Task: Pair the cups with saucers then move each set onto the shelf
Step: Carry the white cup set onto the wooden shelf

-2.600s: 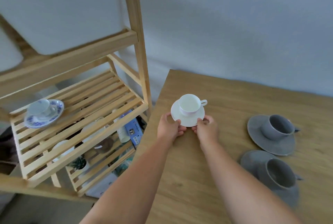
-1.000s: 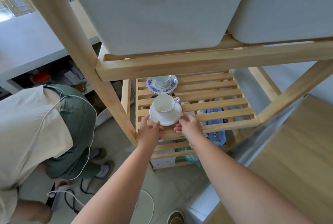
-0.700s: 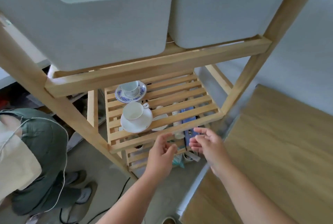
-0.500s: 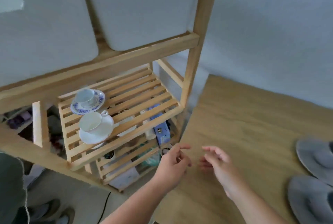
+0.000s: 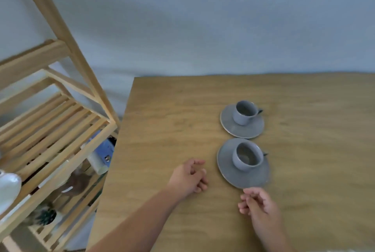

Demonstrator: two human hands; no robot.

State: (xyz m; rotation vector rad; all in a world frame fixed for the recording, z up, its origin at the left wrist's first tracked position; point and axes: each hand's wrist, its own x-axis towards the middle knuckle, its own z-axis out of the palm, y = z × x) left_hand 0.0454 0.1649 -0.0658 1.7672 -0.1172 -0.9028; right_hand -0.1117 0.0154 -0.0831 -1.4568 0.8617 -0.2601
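Two grey cups stand on grey saucers on the wooden table (image 5: pixel 162 113). The far cup (image 5: pixel 244 112) sits on its saucer (image 5: pixel 229 128). The near cup (image 5: pixel 248 156) sits on its saucer (image 5: pixel 225 162). My left hand (image 5: pixel 188 176) hovers just left of the near saucer, fingers loosely curled, holding nothing. My right hand (image 5: pixel 257 205) is just below that saucer's front rim, fingers apart and empty. The slatted wooden shelf (image 5: pixel 52 130) stands to the left; the white saucer's edge (image 5: pixel 8 186) shows at its far left.
A grey wall runs behind the table. The shelf's upright post (image 5: pixel 67 42) rises close to the table's left edge. Below the slats lie a blue box (image 5: pixel 103 150), a small plant (image 5: pixel 45 216) and other items.
I set the white cup and saucer on the shelf beside the blue-patterned set and let go. Both hands came back empty to the table, beside the near grey set.
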